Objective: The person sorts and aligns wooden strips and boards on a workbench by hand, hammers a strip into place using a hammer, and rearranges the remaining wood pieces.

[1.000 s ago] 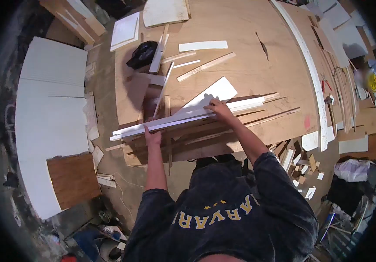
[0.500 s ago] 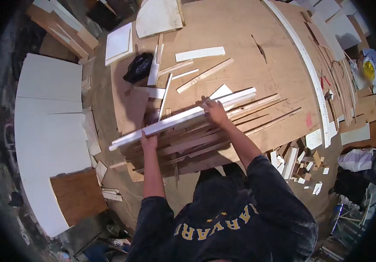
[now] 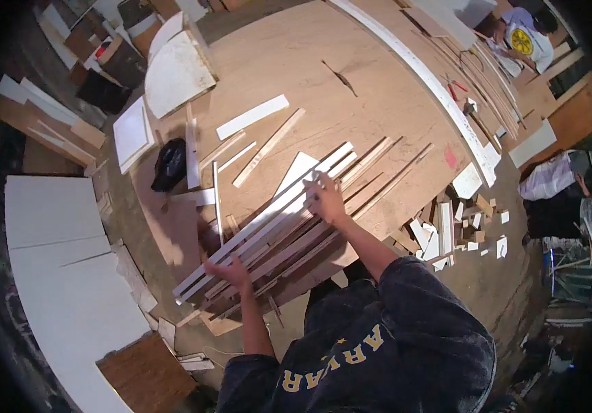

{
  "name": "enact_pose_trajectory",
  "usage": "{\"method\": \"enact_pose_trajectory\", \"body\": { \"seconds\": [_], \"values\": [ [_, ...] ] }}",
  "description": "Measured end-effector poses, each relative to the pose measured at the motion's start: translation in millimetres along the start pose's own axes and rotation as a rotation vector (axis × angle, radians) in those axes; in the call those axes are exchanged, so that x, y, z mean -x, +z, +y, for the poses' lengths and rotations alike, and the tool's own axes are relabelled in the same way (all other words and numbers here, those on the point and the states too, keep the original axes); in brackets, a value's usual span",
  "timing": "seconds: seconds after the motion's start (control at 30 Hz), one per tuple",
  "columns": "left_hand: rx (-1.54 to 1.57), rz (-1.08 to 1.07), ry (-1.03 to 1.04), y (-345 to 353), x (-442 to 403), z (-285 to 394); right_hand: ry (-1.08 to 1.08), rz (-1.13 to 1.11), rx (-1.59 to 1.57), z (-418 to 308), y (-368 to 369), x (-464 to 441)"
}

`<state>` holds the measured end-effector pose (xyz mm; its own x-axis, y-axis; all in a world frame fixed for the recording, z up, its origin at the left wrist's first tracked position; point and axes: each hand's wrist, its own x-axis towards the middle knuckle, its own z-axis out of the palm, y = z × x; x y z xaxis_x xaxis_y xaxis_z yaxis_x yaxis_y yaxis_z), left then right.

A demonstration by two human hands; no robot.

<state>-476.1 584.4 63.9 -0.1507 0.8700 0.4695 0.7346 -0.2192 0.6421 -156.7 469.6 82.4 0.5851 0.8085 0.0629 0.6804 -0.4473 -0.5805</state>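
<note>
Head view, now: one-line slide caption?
Left hand and right hand at long, narrow white strips over a broad brown wooden work surface.

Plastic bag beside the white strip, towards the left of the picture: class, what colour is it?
The plastic bag is black; the head view shows it best.

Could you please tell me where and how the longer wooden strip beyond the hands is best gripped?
Probably at mid-length: the right hand could pinch the wooden strip across its narrow width, coming from above and the right. It lies flat, with open plywood on that side, while a thin white strip lies close on its left.
</note>
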Motion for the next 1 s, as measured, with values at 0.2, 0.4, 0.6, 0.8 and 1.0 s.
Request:
{"method": "enact_pose_trajectory", "body": {
  "seconds": [0.2, 0.4, 0.6, 0.8, 1.0],
  "values": [
    [0.2, -0.981, 0.547, 48, 8, 89, 0.341, 0.264, 0.231, 101, -20, 41],
    [-0.089, -1.022, 0.78, 53, 20, 78, 0.166, 0.072, 0.262, 125, -31, 67],
    [-0.238, -0.947, 0.953, 53, 30, 64, 0.067, 0.116, -0.135, 138, -59, 74],
    [0.172, -0.867, 0.75, 61, 105, 185, 0.17, 0.396, -0.17, 239, -167, 115],
    [0.393, -1.219, 0.802, 151, 271, 407, 0.585, 0.952, -0.006, 469, -272, 178]
  ]
}}
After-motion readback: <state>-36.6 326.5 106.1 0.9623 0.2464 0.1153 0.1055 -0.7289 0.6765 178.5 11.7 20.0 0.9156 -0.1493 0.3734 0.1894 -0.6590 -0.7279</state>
